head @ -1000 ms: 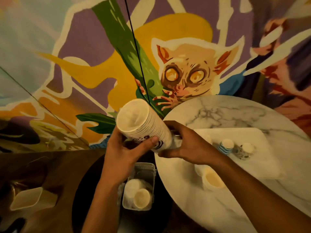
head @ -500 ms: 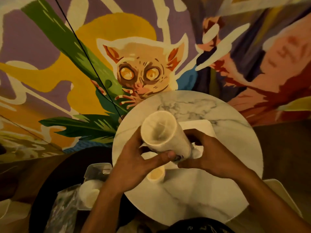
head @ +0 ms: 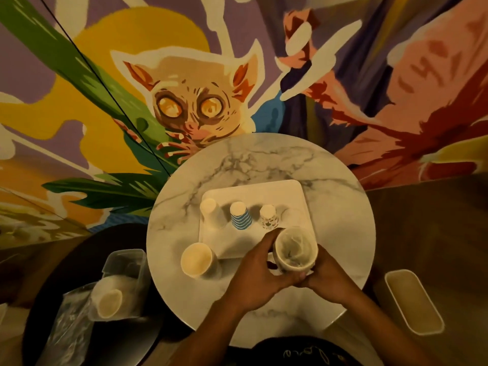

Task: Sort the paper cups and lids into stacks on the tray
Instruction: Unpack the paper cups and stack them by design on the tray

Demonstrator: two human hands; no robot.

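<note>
Room on the tray (head: 290, 187), and what blocks it

Three upturned cups stand in a row across the tray's middle, a white cup (head: 211, 211), a striped cup (head: 240, 217) and a patterned cup (head: 268, 217), with narrow gaps between them. Behind them a strip of tray lies bare, as does the far half of the table (head: 264, 157). An open cup (head: 196, 262) stands just off the tray's near left corner. My left hand (head: 260, 276) and right hand (head: 330, 278), gripping the stack of cups (head: 295, 252), fill the near right corner.
</note>
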